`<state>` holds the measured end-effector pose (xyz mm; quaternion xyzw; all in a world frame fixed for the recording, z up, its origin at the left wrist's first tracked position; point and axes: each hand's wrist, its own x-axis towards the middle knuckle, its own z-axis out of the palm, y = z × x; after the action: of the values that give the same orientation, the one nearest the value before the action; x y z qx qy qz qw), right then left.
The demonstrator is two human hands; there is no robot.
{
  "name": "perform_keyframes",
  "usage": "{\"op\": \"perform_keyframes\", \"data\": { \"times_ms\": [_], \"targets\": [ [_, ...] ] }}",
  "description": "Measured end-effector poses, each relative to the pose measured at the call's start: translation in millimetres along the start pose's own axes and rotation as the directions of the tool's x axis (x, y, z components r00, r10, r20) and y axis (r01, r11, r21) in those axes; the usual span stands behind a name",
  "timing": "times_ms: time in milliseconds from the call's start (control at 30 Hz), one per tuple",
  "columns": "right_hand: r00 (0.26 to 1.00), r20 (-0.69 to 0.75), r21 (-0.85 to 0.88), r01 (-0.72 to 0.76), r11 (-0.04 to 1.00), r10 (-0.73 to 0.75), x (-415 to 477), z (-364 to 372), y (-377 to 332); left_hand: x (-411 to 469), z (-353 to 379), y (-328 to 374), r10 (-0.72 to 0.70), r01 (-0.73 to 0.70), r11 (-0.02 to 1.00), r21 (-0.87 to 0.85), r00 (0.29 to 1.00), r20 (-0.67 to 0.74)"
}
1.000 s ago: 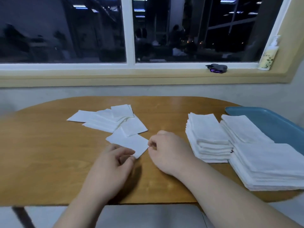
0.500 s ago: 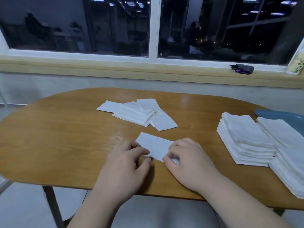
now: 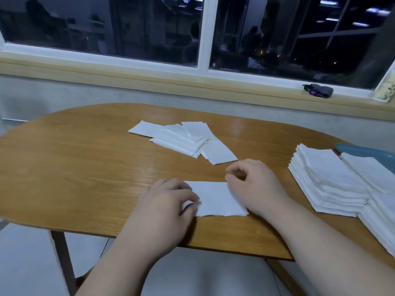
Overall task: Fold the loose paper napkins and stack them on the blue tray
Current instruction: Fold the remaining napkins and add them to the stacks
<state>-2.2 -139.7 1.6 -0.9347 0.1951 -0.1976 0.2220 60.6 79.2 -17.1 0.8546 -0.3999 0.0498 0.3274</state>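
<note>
Item in work: one white napkin (image 3: 215,199), flat on the table (image 3: 85,167), directly between the fingertips of both hands. Left hand (image 3: 164,201): fingers curled, pinching the napkin's left edge. Right hand (image 3: 254,189): fingers loosely curled above the right edge, hold on the paper not discernible. Loose napkins (image 3: 183,139): beyond the fingers, apart. Folded stacks (image 3: 324,180): right of the right fingers, the farther ones seemingly on the blue tray (image 3: 367,150). Handling note, as judgement: pin one edge, carry the other straight across, match corners before creasing, press lightly to spare thin paper.
</note>
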Motion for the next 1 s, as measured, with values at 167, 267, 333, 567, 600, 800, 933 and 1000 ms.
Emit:
{"op": "perform_keyframes", "data": {
  "times_ms": [167, 267, 333, 567, 600, 800, 933, 1000],
  "targets": [
    [0.977, -0.077, -0.208, -0.209, 0.956, 0.197, 67.5, 17.6, 3.8, 7.8, -2.5, -10.6, -0.025, 0.022, 0.998, 0.054, 0.998, 0.056],
    [0.943, -0.129, -0.295, -0.331, 0.896, 0.306, 81.4, 25.6, 14.4, 8.6, -2.9, -16.3, -0.030, 0.029, 0.999, 0.046, 0.999, 0.022],
    [0.930, -0.146, -0.289, -0.367, 0.884, 0.338, 83.3, 28.1, 20.5, 9.0, -3.3, -19.3, -0.043, 0.043, 0.996, 0.080, 0.999, 0.001],
    [0.924, -0.179, -0.117, -0.360, 0.926, 0.337, 83.5, 28.3, 27.6, 6.1, -3.7, -22.7, -0.081, 0.079, 0.984, 0.162, 0.997, 0.008],
    [0.920, -0.184, -0.043, -0.360, 0.932, 0.347, 81.9, 25.5, 27.1, 5.1, -3.6, -23.6, -0.075, 0.073, 0.984, 0.162, 0.997, 0.008],
    [0.892, -0.315, 0.260, -0.247, 0.933, 0.324, 63.9, 8.5, 23.7, 2.0, -6.0, -27.3, -0.074, 0.070, 0.988, 0.140, 0.997, 0.019],
    [0.894, -0.361, 0.489, -0.060, 0.870, 0.265, 60.7, 0.3, 19.1, 2.7, -7.2, -24.5, -0.073, 0.072, 0.991, 0.117, 0.997, 0.011],
    [0.917, -0.318, 0.613, 0.005, 0.790, 0.241, 57.1, -4.4, 12.2, 2.1, -8.2, -24.7, -0.085, 0.082, 0.992, 0.095, 0.996, 0.022]
  ]
}}
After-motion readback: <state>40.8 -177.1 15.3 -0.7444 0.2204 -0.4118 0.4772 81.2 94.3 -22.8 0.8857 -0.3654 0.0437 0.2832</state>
